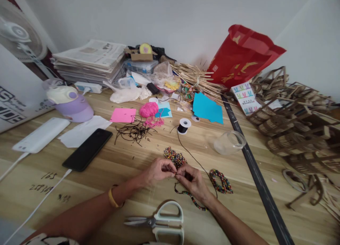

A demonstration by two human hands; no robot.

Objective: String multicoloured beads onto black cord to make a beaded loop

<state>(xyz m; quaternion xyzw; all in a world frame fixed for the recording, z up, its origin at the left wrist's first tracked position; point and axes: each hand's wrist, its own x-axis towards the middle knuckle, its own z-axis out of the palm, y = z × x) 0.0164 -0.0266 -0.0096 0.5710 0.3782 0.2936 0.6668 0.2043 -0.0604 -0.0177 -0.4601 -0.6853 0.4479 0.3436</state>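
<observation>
**Beaded strand (196, 203) below the right hand (195, 183)**

We see the left hand (159, 170) and the right hand meeting fingertip to fingertip, low over the table (143, 156). The right fingers pinch together at the dark cord end of the strand; the left thumb and index finger come together there too, but we cannot tell whether they grip anything. The strand lies on the wood, curving beneath the right palm toward the wrist.

Just beyond the fingertips we find a heap of coloured beads (174, 156), and right of the wrist a coiled bead loop (224, 184). Black cord (198, 161) runs from a white spool (183, 126) down past the right wrist. Nearest us lie open scissors (152, 222); a clear jar (228, 143) rests on its side farther right.
</observation>
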